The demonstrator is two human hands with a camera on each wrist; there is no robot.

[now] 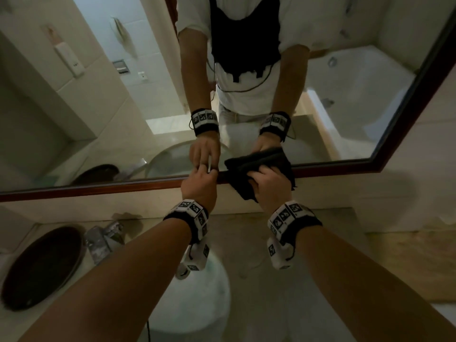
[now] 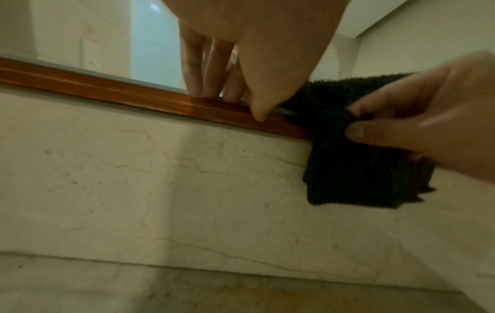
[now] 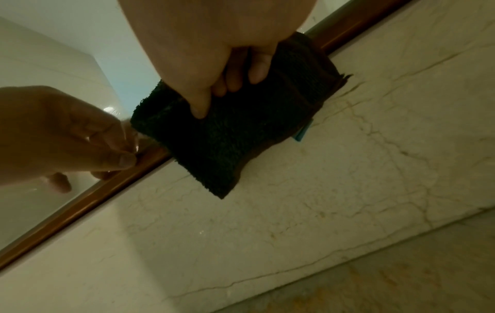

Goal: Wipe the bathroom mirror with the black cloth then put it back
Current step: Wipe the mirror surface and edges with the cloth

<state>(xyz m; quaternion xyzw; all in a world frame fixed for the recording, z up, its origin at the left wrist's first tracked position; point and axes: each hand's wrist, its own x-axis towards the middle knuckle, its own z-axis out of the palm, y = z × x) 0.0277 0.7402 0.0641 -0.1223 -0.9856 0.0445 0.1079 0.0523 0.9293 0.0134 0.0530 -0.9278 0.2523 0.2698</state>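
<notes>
Two bare hands reach to the far wall, both at the lower edge of one large wall mirror (image 1: 333, 99) with a reddish-brown wooden frame (image 1: 98, 189). The right hand (image 1: 270, 185) grips the one folded black terry cloth (image 1: 261, 166), thumb and curled fingers pinching it; the cloth lies against the glass and hangs over the frame onto the cream marble wall panel (image 2: 187, 180) below. Just to its left, the left hand (image 1: 199, 186) holds nothing: its straight fingertips (image 2: 194, 84) touch the glass right at the frame, the thumb resting on the wood. Each forearm wears one black wristband with white marker tiles. On the near counter sit one dark oval tray (image 1: 42, 267) at the left, one chrome tap (image 1: 103, 239) beside it, and one white round basin (image 1: 197, 297) under the arms.
</notes>
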